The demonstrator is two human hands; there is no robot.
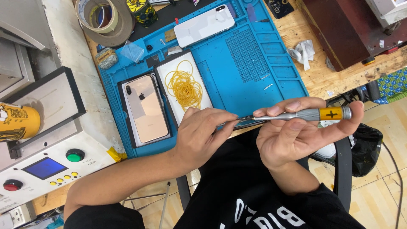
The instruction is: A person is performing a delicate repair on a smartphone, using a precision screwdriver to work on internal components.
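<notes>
Right hand point(292, 138), centre-right of frame, palm up, grip closed round a screwdriver point(303, 114): thumb on top near the shaft, curled fingers under the barrel, index stretched along to the cap end. Left hand point(201, 133), centre, pinches shut at the screwdriver's tip end; whether it holds the bit itself or some small part there, cannot tell.

Screwdriver lies nearly horizontal, long axis left-right, tip pointing frame-left toward the left hand, cap end at right. Slim grey metal barrel, orange band with a dark plus mark, silver rotating cap. It sits above the lap, just below the near edge of the table point(322, 76).

Behind the hands, a blue work mat point(250, 80) on the wooden table. On it at centre-left, a gold phone point(145, 108) lying back-up in a black frame, just beside a white tray point(203, 91) with a heap of yellow rubber bands point(184, 89). Further up, a white phone point(204, 25) back-up, tilted. Upper left, a tape roll point(101, 17). Upper right, crumpled white paper point(302, 51). Left edge, a white machine point(46, 163) with a green button, red button, blue screen; a yellow can point(17, 121) on it.
</notes>
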